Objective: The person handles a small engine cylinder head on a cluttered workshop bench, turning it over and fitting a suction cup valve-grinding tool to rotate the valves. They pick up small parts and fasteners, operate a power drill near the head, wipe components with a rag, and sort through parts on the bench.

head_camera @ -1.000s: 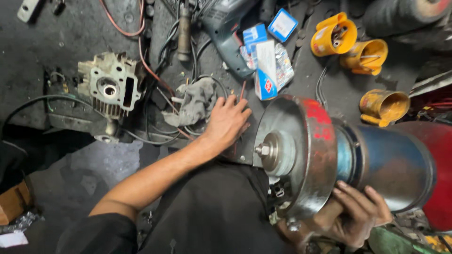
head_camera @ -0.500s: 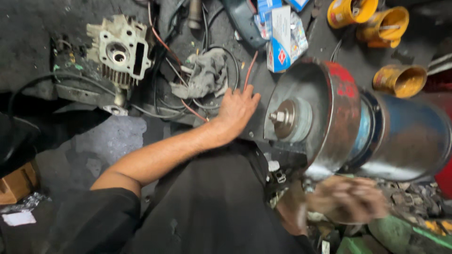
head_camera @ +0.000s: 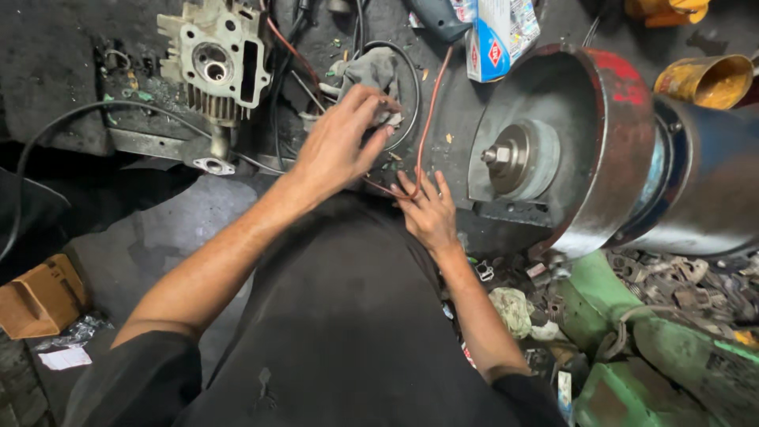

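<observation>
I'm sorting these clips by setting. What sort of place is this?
Most likely a motor repair workshop. A finned engine cylinder head lies on the grimy bench, a large bench grinder sits beside loose wires, and scrap metal parts are piled nearby.

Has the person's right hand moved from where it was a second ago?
Yes. The right hand has left the underside of the big metal drum and gone up and left of it, onto the bench by the red wire, close to the left hand.

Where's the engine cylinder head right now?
In the head view, the cylinder head sits upper left on the dark bench, left of the grey rag and the left hand.
</observation>
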`<action>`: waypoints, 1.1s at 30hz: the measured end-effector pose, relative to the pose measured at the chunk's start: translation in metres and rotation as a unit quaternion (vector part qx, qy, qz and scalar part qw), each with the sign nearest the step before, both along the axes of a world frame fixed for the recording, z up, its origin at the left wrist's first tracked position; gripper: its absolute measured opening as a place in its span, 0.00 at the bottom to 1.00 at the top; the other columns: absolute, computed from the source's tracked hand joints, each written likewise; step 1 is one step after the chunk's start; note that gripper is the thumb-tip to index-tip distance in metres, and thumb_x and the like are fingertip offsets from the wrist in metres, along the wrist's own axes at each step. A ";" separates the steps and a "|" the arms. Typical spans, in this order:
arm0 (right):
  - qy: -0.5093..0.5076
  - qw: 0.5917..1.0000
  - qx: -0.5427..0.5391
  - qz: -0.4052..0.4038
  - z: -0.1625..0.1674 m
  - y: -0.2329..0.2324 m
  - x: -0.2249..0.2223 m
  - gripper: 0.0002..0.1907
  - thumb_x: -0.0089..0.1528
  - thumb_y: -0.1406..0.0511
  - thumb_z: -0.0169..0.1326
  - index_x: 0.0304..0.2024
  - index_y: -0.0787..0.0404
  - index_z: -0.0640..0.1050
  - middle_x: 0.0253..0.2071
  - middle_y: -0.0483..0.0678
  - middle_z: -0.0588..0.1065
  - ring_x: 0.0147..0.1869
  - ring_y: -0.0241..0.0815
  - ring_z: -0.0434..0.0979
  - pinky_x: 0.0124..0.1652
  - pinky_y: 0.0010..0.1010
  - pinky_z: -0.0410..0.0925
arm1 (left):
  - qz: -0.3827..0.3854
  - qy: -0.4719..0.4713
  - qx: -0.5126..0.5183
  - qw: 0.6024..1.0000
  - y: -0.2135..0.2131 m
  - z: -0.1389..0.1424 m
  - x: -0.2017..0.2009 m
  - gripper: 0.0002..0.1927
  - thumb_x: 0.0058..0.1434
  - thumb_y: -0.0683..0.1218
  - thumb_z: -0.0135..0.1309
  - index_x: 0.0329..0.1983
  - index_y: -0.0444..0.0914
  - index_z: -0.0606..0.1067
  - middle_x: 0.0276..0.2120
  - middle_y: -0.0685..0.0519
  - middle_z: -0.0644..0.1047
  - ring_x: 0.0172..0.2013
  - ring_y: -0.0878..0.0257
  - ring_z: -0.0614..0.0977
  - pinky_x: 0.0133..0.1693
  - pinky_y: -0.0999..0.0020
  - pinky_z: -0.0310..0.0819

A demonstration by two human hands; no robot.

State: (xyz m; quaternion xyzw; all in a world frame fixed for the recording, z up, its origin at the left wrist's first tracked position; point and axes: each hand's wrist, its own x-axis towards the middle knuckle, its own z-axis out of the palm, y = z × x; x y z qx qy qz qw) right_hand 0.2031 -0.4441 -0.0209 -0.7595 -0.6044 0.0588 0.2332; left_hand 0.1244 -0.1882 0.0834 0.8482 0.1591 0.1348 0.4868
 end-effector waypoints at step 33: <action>0.346 0.925 0.152 -0.034 0.159 0.148 -0.037 0.23 0.62 0.79 0.58 0.59 0.62 0.74 0.62 0.53 0.67 0.62 0.47 0.71 0.62 0.34 0.69 | -0.038 -0.117 -0.277 0.953 0.050 0.045 -0.101 0.45 0.67 0.32 0.57 0.80 0.42 0.47 0.39 0.52 0.83 0.39 0.65 0.87 0.48 0.69 0.83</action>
